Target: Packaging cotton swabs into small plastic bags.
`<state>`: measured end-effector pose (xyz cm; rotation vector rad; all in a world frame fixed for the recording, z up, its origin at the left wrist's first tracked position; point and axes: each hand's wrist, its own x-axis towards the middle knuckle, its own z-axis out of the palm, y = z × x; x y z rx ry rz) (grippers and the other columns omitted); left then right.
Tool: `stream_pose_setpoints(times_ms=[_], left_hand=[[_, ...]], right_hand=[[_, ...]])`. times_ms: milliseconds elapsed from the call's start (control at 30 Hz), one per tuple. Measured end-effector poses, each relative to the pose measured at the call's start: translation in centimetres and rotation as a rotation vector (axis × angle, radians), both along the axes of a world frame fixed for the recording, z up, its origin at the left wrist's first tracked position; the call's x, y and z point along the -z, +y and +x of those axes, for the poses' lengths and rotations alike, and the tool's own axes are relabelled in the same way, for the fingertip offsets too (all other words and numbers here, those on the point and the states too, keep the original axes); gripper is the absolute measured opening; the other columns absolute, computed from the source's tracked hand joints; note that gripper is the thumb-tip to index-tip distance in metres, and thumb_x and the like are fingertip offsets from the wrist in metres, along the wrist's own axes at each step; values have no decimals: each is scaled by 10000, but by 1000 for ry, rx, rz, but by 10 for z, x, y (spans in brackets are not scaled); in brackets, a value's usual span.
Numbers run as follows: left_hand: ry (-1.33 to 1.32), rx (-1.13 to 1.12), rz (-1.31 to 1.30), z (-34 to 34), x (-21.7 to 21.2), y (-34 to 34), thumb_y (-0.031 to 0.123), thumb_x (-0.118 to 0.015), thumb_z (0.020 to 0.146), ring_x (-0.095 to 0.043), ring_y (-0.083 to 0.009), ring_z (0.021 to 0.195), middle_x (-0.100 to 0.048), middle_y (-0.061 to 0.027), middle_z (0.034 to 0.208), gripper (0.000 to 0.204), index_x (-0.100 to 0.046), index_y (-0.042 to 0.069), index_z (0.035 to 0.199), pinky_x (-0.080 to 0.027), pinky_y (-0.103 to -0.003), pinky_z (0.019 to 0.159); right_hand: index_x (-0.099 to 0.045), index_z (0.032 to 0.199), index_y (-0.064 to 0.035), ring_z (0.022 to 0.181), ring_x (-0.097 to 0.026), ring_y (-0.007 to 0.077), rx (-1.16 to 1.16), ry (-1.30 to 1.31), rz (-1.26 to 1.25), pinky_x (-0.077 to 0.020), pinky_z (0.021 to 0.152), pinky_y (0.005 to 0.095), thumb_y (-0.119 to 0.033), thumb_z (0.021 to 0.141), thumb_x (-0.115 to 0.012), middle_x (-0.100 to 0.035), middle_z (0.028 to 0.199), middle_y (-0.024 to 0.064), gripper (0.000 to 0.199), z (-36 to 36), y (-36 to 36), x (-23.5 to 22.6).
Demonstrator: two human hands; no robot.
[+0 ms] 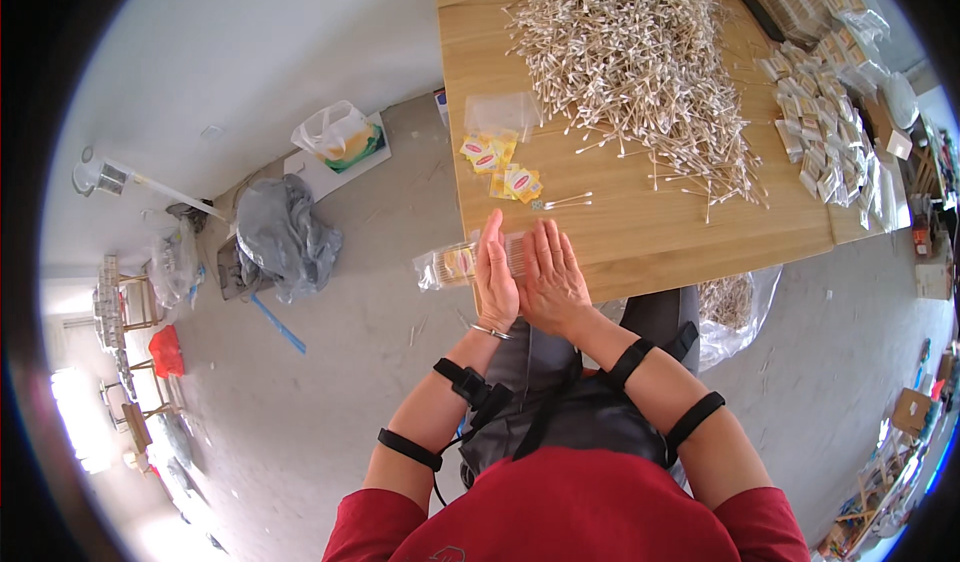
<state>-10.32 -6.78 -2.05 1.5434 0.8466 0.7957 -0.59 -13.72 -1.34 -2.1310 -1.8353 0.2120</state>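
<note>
A clear packet of cotton swabs (438, 270) with a yellow card inside lies at the table's near left corner, its left end jutting past the edge. Across it stands my left hand (496, 280), fingers stretched out, thumb side up. My right hand (552, 277) rests flat just to the right, fingers straight and together. Swab sticks (516, 252) show in the gap between both hands; what lies under the palms is hidden. Beyond my fingertips are a few loose cotton swabs (568, 201) and small yellow printed cards (516, 183).
A big heap of cotton swabs (630, 52) covers the far part of the wooden table (640, 252). Filled packets (820, 127) pile up at the right. An empty clear bag (500, 115) lies behind the cards. On the floor are a grey plastic bag (285, 232) and a sack of swabs (735, 307).
</note>
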Motion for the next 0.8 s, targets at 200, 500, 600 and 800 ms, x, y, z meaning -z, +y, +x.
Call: stream_pose_setpoints(times_ms=[200,500,600,800], left_hand=[[-1,-55,17,2,-1,2,326,-355,1033,-298,-254,1392,-372,-164,1467,503,-382,-21,1396,-237,-397,1144],[536,-265,558,-67,-8,35,231,-487,974,-327,-339,1370,-397,-203,1434,519,-341,-12,1409,-262,-409,1118],[648,-269,556,-91,19,44,284,-435,1006,-370,-302,1348,-392,-193,1448,524,-322,-16,1420,-282,-373,1115],[-14,-162,-360,-72,37,53,330,-376,1026,-441,-236,1283,-439,-182,1409,536,-327,-26,1423,-341,-329,1070]], right_hand=[[-246,1409,121,1435,-118,405,-3,-49,-85,-89,1177,464,-356,923,-381,-180,1511,285,694,-3,1,0],[-192,1435,112,1443,-78,388,-12,-41,-116,-64,1182,452,-419,920,-425,-141,1525,271,776,-13,11,-8],[-167,1441,113,1446,-62,382,-5,-12,-133,-60,1183,449,-427,914,-436,-120,1530,269,801,-21,15,-9],[-123,1445,116,1444,-56,394,-28,36,-146,-70,1177,468,-411,907,-461,-80,1531,280,825,-28,15,-6]])
